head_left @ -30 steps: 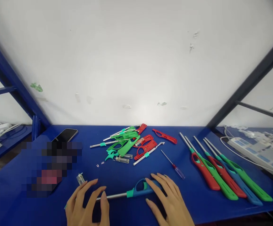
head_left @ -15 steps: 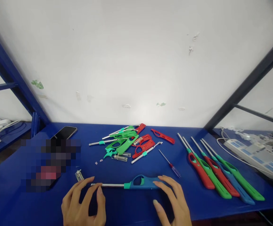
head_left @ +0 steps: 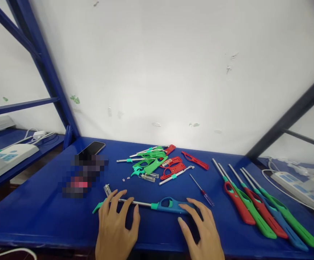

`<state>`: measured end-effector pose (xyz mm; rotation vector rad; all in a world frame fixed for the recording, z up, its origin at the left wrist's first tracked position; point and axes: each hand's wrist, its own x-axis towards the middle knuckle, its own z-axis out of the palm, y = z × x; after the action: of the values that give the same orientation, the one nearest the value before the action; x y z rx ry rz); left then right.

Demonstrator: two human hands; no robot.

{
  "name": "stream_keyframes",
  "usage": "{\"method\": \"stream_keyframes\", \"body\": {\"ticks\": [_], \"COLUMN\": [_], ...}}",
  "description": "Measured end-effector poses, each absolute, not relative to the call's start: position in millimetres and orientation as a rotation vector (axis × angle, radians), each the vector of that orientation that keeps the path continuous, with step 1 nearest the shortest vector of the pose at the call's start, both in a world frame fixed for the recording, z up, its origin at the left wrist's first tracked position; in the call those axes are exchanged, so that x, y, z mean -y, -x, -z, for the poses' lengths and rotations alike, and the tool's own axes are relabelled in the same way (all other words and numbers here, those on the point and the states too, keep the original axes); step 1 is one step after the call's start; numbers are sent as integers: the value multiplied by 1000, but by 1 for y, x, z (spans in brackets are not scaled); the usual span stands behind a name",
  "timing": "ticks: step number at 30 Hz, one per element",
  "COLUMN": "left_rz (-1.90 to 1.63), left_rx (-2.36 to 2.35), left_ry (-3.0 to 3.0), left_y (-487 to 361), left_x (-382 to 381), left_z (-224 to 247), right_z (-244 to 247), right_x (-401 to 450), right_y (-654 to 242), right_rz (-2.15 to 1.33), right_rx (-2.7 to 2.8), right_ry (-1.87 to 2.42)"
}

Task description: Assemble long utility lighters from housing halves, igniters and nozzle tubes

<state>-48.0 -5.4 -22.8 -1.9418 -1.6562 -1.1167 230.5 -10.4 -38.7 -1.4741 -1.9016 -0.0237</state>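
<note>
A blue gas lighter [head_left: 176,207] with a long metal tube lies across the near table. My left hand [head_left: 116,225] is over the tube's left end, fingers spread, fingertips at the metal. My right hand [head_left: 201,227] has its fingertips on the blue handle's right end; the thumb is apart below it. By my left fingers are a clear fuel tank [head_left: 107,190] and a teal-green plastic piece [head_left: 98,206], partly hidden. A pile of lighter parts lies beyond: green shell halves [head_left: 157,165], red shell halves [head_left: 177,169] and metal tubes. A purple-handled screwdriver [head_left: 207,198] lies right of the pile.
Several whole lighters, red, green and blue [head_left: 262,217], lie side by side at the right. A phone [head_left: 92,150] lies back left beside a blurred patch. Power strips [head_left: 16,159] stand beyond the blue frame posts [head_left: 47,72]; a white wall [head_left: 157,72] is behind.
The view has turned left, so the table things appear further right. My left hand has shifted slightly along the tube, and the teal-green piece beside it now shows. The lighter still lies flat.
</note>
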Motion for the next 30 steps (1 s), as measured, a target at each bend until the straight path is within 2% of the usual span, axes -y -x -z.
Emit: {"method": "stream_keyframes", "body": {"ticks": [9, 13, 18, 23, 30], "left_rz": [985, 973, 942, 910, 872], "left_rx": [1712, 1676, 1646, 1664, 1664], "left_ry": [2025, 2061, 2079, 2064, 2140], "left_y": [52, 52, 51, 51, 58], "left_x": [9, 6, 3, 2, 7], "left_z": [24, 25, 25, 27, 34], "right_z": [33, -9, -55, -53, -58], "right_x": [10, -25, -115, -170, -175], "right_y": [-227, -218, -179, -145, -150], "right_rz": [-17, 100, 101, 136, 133], "right_rx": [1882, 2138, 2607, 2875, 2835], "right_ry": [1555, 1395, 1175, 912, 841]}}
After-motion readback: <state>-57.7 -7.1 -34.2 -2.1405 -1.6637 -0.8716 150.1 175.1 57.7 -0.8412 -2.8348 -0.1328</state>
